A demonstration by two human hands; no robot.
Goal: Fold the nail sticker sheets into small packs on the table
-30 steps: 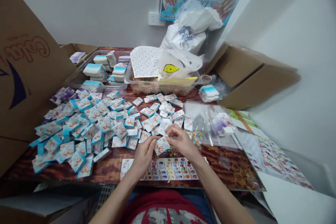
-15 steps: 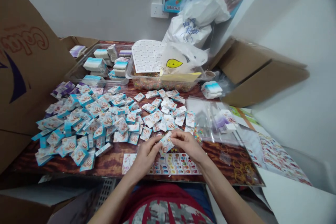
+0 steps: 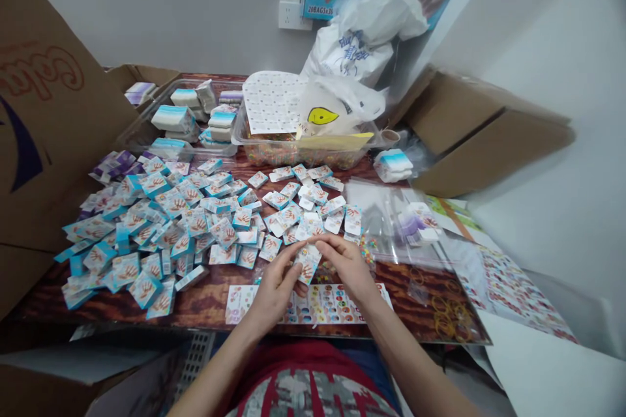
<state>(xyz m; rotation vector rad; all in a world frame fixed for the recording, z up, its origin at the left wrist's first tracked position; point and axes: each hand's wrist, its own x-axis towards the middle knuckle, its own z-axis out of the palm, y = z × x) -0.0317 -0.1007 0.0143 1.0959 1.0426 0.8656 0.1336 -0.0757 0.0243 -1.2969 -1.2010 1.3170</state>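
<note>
Upper left of the frame: a cardboard flap [image 3: 49, 111] stands open beside a clear plastic tray [image 3: 139, 133] of stacked blue-and-white packets [image 3: 172, 118]. Below these, across the left and centre of the wood-grain surface [image 3: 205, 305], lies a loose, overlapping spread of small blue-edged cards [image 3: 161, 225] printed with a hand motif. Lower centre: the left hand [image 3: 276, 293] is half closed, thumb and fingers pinching the left side of a small card [image 3: 307, 264], which is tilted and sits just above a nail sticker sheet [image 3: 313, 305]. The right hand [image 3: 349, 267] is also partly closed, its fingertips [image 3: 327, 242] on the card's upper edge, so the card is held between both hands, clear of the surface. Handling note: a light pinch at the edges seems best, since it should avoid creasing thin card, and keeping the wrists low should spare the neighbouring cards. Further right: a clear poly bag [image 3: 386, 221] with packets inside, then rubber bands [image 3: 450, 316] on the surface at lower right of the frame.
</note>
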